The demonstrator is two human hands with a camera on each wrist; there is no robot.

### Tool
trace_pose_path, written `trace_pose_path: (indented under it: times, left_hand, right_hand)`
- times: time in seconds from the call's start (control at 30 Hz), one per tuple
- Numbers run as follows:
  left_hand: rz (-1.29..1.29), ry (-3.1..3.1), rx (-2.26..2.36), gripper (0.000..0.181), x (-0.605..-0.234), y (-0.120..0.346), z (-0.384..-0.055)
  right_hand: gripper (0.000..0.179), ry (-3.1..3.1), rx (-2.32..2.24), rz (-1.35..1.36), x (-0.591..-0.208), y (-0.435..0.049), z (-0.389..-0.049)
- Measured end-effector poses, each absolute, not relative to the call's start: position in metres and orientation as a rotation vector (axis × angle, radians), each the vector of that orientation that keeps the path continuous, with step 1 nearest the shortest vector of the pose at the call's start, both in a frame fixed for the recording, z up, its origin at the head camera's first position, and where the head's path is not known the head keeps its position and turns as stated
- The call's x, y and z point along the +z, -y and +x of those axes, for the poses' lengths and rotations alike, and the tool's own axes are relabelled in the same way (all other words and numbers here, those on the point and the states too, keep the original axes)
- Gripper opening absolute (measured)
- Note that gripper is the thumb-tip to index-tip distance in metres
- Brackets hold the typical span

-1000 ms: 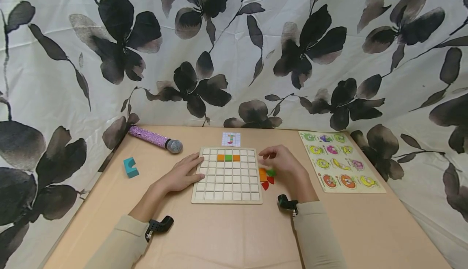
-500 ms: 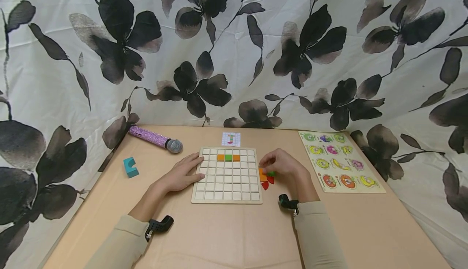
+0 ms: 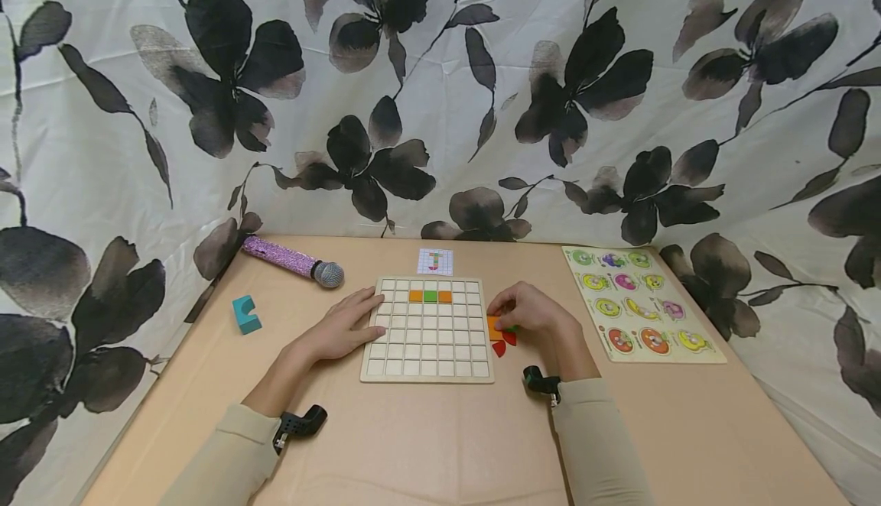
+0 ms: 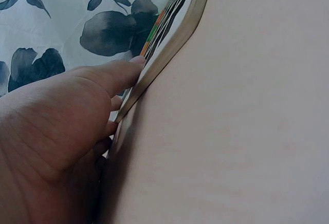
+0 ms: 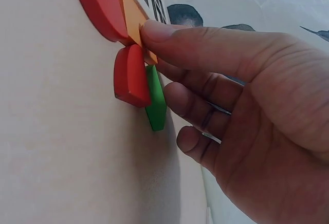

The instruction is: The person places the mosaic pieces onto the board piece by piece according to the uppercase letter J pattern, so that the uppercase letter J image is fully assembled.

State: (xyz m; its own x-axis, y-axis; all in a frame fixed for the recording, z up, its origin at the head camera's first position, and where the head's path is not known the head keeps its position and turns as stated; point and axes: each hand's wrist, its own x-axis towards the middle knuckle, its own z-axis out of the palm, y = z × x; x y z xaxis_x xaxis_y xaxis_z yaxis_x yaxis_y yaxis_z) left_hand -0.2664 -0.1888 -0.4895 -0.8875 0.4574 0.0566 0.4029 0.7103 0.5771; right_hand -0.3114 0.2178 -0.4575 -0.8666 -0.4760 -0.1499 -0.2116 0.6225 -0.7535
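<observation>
A cream grid board (image 3: 427,372) lies flat with an orange, a green and an orange square (image 3: 445,297) in a row near its top. My left hand (image 3: 337,330) rests along the board's left edge, fingers extended, thumb tip on the rim. Beside the board's right edge, my right hand (image 3: 533,313) pinches an orange block (image 5: 132,18) between thumb and index finger, while its other fingers curl loosely. Right by it sit two red rounded blocks (image 5: 129,77) and a green block (image 5: 156,100), partly hidden under the hand in the head view.
A small pattern card (image 3: 435,262) lies beyond the board. To the left are a purple glitter microphone (image 3: 285,257) and a teal block (image 3: 245,315). A fruit picture board (image 3: 643,303) lies at right. A floral cloth (image 3: 482,208) hangs behind the table.
My right hand has come down slightly onto the pile of blocks, and its thumb and index finger have closed at the orange block. The left hand and board stay put.
</observation>
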Motion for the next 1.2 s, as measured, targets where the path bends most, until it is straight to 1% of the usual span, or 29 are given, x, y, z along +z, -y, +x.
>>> trace_pose_path:
  times: [0.67,1.2]
  left_hand:
    - [0.716,-2.819,0.928,0.073,-0.4898,0.1891,-0.2665]
    - [0.715,-2.820,0.923,0.073,-0.4911,0.1887,-0.2676]
  right_hand:
    - [0.016,-2.521,-1.075,-0.519,-0.4549,-0.2130,-0.3113]
    - [0.019,-2.515,-1.096,-0.549,-0.4551,-0.2126,-0.3110]
